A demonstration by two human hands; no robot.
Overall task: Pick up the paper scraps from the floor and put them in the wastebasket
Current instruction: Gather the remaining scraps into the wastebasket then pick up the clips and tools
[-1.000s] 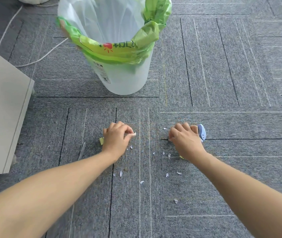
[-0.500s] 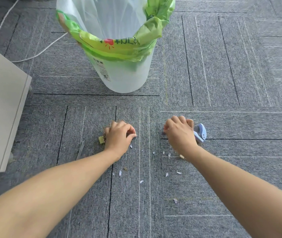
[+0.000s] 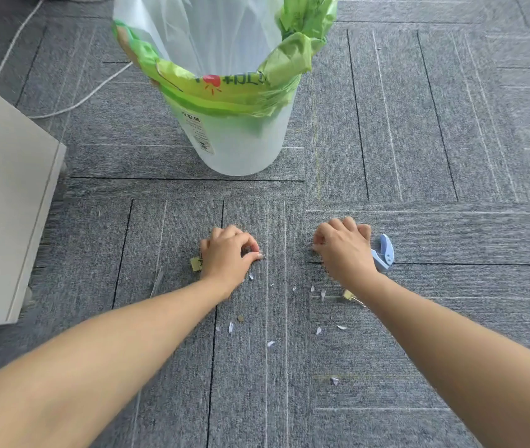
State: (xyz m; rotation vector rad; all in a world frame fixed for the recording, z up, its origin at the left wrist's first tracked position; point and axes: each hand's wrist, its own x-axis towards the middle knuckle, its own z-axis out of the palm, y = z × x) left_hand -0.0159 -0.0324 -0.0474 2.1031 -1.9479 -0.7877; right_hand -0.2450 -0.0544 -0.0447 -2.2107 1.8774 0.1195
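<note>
In front of the wastebasket (image 3: pixel 234 140), the right hand (image 3: pixel 343 250) has slid away from the blue hole punch (image 3: pixel 385 253), its curled grip hidden, while the left hand (image 3: pixel 228 253) stays pinched, seemingly on a scrap; most paper scraps (image 3: pixel 270 343) still litter the floor (image 3: pixel 435 334).

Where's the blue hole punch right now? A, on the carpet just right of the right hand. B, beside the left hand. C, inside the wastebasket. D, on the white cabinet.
A: the blue hole punch lies on the carpet just right of the right hand, well short of the wastebasket.
</note>
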